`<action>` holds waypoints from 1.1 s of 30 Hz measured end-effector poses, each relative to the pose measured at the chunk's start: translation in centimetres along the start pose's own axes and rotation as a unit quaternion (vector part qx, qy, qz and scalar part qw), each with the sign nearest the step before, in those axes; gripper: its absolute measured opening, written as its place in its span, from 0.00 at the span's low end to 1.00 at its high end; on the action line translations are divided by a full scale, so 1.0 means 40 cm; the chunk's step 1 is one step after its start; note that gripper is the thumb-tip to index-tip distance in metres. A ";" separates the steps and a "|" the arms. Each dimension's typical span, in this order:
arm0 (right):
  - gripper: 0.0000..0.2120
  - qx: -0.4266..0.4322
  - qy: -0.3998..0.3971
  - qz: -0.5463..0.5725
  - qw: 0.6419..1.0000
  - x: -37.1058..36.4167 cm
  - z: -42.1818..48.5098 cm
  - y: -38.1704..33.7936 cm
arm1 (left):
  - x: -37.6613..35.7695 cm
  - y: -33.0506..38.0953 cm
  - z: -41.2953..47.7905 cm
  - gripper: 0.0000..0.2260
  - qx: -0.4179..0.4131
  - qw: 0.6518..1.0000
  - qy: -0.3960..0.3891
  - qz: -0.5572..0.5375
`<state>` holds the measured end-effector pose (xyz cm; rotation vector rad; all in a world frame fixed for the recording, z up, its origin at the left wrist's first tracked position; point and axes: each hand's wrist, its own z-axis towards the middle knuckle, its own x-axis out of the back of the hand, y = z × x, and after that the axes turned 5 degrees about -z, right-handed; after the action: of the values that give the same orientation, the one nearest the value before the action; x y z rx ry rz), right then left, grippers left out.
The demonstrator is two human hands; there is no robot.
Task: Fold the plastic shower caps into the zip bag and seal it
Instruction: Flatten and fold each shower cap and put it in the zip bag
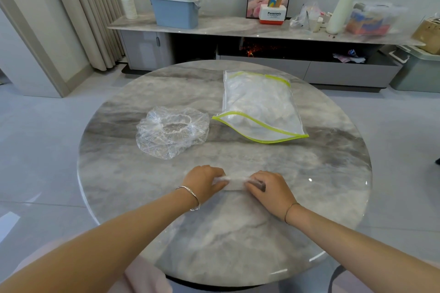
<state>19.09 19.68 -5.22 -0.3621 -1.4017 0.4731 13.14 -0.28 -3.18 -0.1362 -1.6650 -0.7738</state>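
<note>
A folded clear shower cap (235, 183) lies as a narrow strip on the round marble table (333, 173), near its front. My left hand (204, 182) grips the strip's left end and my right hand (269, 189) grips its right end, fingers curled over the plastic. A stack of open clear shower caps (172, 132) rests left of centre. To the right lies a zip bag (259, 107) with a yellow-green zip edge, its mouth open toward me and crumpled clear plastic inside.
Behind the table runs a low marble-topped cabinet (226, 28) carrying a blue lidded bin (175, 8), paper cups, a white box and clutter. A grey-green bin (419, 69) stands on the floor at the right. Curtains hang at the left.
</note>
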 end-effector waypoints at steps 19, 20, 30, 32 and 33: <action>0.11 -0.134 -0.019 0.073 0.988 -0.017 0.025 0.001 | -0.032 -0.013 -0.018 0.41 -0.202 0.950 -0.135 0.197; 0.12 -0.136 -0.017 0.064 0.989 -0.013 0.022 0.001 | -0.033 -0.012 -0.019 0.42 -0.197 0.948 -0.141 0.206; 0.13 -0.173 -0.004 0.054 0.983 0.053 0.004 0.047 | -0.031 0.000 -0.023 0.41 -0.174 0.950 -0.152 0.211; 0.11 -0.138 0.024 0.072 0.988 0.053 0.001 0.046 | -0.022 -0.001 -0.021 0.36 -0.189 0.953 -0.104 0.213; 0.10 -0.105 0.043 0.062 0.992 0.053 0.001 0.043 | -0.026 -0.006 -0.017 0.32 -0.195 0.956 -0.070 0.206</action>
<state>19.07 22.23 -4.29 -0.6367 -1.3544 0.4068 13.84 -0.52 -4.20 -0.8075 -1.5222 -0.7727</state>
